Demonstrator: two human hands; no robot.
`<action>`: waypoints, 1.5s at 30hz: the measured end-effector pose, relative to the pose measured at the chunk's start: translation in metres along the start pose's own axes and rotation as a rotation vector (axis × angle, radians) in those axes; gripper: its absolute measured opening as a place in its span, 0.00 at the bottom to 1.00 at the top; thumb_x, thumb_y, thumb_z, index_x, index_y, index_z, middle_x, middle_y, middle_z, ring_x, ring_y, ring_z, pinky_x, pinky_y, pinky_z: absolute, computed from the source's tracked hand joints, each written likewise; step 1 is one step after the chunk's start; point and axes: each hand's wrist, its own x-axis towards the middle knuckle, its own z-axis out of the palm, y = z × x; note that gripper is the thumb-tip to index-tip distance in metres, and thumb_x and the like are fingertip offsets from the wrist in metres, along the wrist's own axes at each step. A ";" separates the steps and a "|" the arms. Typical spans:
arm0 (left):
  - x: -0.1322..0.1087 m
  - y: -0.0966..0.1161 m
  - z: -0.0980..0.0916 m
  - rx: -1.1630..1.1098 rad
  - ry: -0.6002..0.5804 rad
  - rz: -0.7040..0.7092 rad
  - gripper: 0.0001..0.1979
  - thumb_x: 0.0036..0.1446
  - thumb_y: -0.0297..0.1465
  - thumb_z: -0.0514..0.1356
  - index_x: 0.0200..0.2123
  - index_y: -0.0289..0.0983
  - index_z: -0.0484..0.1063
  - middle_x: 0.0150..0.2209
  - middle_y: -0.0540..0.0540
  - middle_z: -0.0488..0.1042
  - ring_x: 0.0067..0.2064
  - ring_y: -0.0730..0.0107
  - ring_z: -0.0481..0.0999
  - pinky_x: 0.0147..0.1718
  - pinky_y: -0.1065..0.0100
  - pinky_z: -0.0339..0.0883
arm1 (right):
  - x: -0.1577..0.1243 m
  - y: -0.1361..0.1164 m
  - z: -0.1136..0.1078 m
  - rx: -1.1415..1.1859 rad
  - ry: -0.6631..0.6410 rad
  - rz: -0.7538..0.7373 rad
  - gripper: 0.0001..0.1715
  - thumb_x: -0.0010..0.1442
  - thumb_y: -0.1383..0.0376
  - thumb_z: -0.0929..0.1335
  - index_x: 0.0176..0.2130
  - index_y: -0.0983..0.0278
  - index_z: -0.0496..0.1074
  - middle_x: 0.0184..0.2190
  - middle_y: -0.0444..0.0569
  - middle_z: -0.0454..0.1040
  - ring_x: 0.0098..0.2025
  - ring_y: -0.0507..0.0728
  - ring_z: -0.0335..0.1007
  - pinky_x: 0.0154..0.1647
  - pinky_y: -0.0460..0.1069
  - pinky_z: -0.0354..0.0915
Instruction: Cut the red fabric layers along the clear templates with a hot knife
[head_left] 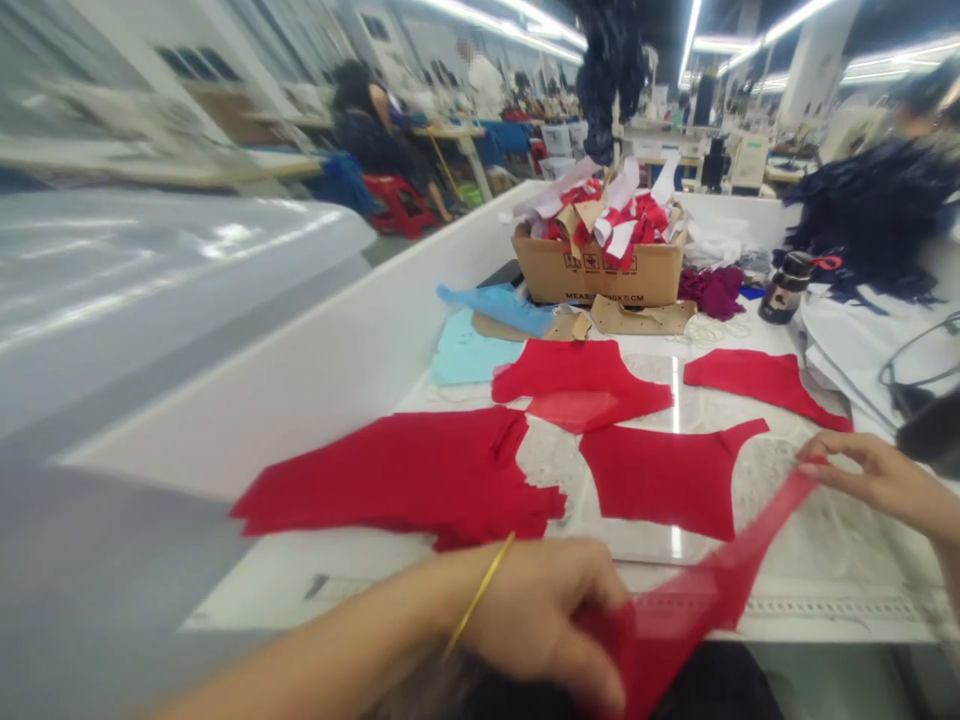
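Note:
My left hand [544, 615], with a thin gold bangle on the wrist, is closed on one end of a sheer red fabric piece [701, 590] at the table's near edge. My right hand [870, 475] pinches the other end, and the piece is stretched taut between them. Beyond it, several red cut fabric pieces lie flat on the white table [337, 360]: a large one [405, 475] at the left, one in the middle [664, 475], one further back [581, 380] and one at the right [757, 380].
A cardboard box [600, 270] full of red and white scraps stands at the back. Light blue pieces [480, 335], purple cloth [712, 290] and a dark bottle [784, 285] lie near it. Dark garments [877, 215] are heaped at the right. People sit at sewing stations behind.

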 end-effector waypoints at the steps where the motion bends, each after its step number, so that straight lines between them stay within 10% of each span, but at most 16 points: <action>1: 0.005 -0.002 -0.010 0.023 0.115 -0.047 0.23 0.51 0.52 0.68 0.30 0.36 0.77 0.28 0.49 0.76 0.31 0.68 0.72 0.33 0.71 0.67 | 0.006 0.007 0.004 -0.043 0.070 0.012 0.36 0.54 0.31 0.68 0.28 0.60 0.76 0.31 0.52 0.80 0.37 0.64 0.78 0.43 0.57 0.72; 5: 0.027 -0.011 -0.051 0.344 0.559 -0.232 0.21 0.47 0.48 0.67 0.22 0.36 0.69 0.21 0.53 0.67 0.26 0.70 0.67 0.27 0.71 0.61 | 0.033 0.028 0.020 -0.279 0.316 -0.045 0.35 0.59 0.33 0.63 0.25 0.60 0.72 0.27 0.52 0.78 0.33 0.63 0.74 0.36 0.56 0.67; 12: 0.037 -0.013 -0.072 0.551 0.785 -0.324 0.15 0.54 0.40 0.64 0.23 0.38 0.68 0.22 0.52 0.68 0.27 0.68 0.68 0.27 0.69 0.54 | 0.059 0.034 0.033 -0.406 0.379 -0.094 0.21 0.61 0.49 0.69 0.24 0.60 0.72 0.29 0.53 0.76 0.38 0.64 0.70 0.42 0.58 0.62; 35: 0.039 -0.004 -0.069 0.780 0.837 -0.437 0.18 0.60 0.37 0.62 0.21 0.40 0.60 0.22 0.50 0.67 0.27 0.64 0.70 0.27 0.67 0.53 | 0.058 0.059 0.040 -0.452 0.449 0.009 0.16 0.58 0.54 0.71 0.24 0.59 0.72 0.28 0.50 0.75 0.37 0.64 0.70 0.41 0.58 0.62; 40: 0.034 -0.006 -0.067 0.939 0.870 -0.398 0.14 0.62 0.36 0.62 0.25 0.39 0.69 0.28 0.45 0.74 0.35 0.55 0.76 0.34 0.63 0.61 | 0.057 0.045 0.048 -0.409 0.478 -0.117 0.09 0.60 0.58 0.70 0.32 0.60 0.72 0.33 0.51 0.75 0.40 0.64 0.73 0.43 0.59 0.69; 45: 0.045 -0.008 -0.040 1.361 1.018 -0.131 0.09 0.66 0.31 0.61 0.46 0.35 0.77 0.44 0.36 0.79 0.47 0.48 0.77 0.47 0.54 0.68 | 0.024 0.011 0.061 -0.406 0.743 -0.551 0.14 0.64 0.67 0.69 0.50 0.55 0.70 0.43 0.51 0.76 0.43 0.62 0.76 0.42 0.57 0.74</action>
